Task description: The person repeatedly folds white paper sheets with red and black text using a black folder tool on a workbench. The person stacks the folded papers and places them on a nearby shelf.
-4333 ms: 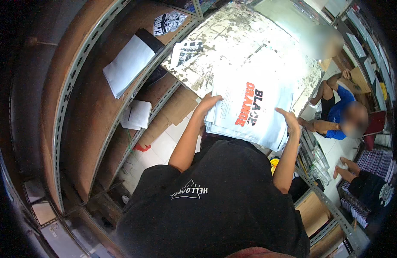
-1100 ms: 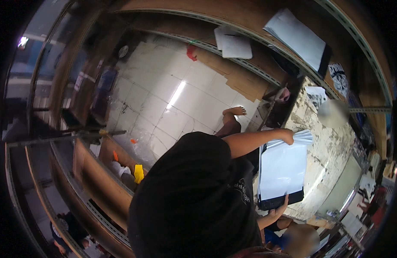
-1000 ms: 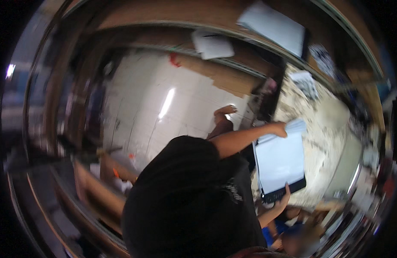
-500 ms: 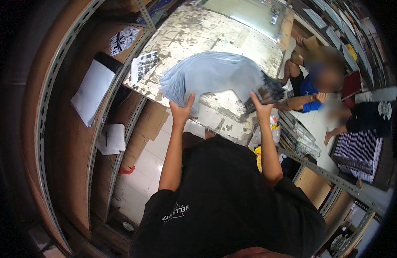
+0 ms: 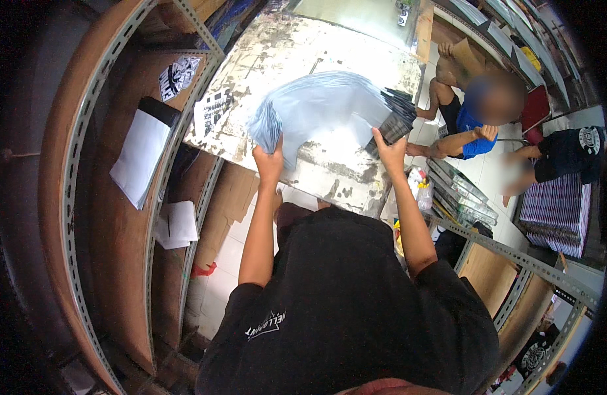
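Over stained table | left hand, right hand gripping bowed grey stack | printed paper, shelving leftward

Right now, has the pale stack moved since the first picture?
Yes, forward: earlier the pale stack overlapped the near edge of the table; now it shows beyond that edge.

The stack of sheets spans the upper centre of the frame, above the worktable, with the left hand at its left end and the right hand at its right. Left of the stack, a loose sheet lies on the table. A rack runs down the frame's left side, a paper pile on one shelf, other papers lower. A co-worker sits at upper right, beyond the table.
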Available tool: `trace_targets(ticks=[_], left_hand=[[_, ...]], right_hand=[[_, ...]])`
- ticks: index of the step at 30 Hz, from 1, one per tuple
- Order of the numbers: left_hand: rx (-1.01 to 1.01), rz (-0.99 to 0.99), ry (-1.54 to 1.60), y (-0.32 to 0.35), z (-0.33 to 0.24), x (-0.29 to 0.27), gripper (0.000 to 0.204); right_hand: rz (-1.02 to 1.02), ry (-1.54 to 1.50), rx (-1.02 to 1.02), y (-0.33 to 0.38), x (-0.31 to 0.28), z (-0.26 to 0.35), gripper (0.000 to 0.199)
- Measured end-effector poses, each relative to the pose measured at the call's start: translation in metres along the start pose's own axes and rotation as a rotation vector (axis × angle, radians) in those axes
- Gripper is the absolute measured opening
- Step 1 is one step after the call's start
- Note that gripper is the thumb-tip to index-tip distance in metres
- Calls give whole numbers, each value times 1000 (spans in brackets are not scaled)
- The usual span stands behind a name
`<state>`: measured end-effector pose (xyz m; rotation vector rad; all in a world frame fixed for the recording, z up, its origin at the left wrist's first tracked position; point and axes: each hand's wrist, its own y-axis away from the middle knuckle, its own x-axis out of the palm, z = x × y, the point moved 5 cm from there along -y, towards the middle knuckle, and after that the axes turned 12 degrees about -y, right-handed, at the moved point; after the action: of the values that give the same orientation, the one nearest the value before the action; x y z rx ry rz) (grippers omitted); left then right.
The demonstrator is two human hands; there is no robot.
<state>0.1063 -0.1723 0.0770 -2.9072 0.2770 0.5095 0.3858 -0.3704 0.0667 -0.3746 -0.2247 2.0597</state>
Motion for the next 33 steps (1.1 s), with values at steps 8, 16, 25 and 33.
trace_targets(ticks=[8, 16, 25, 33], left_hand=[[-390, 402, -47, -24, 42, -17, 44], [-592, 492, 302, 15, 113, 11, 54], [-553, 437, 295, 35, 89, 16, 50], [-745, 460, 713, 44, 53, 28, 66]], right_hand=[[478, -24, 530, -47, -18, 1, 25], [563, 205, 421, -33, -10, -67, 48], [430, 294, 445, 6, 63, -2, 62], [625, 308, 139, 44, 106, 61, 61]])
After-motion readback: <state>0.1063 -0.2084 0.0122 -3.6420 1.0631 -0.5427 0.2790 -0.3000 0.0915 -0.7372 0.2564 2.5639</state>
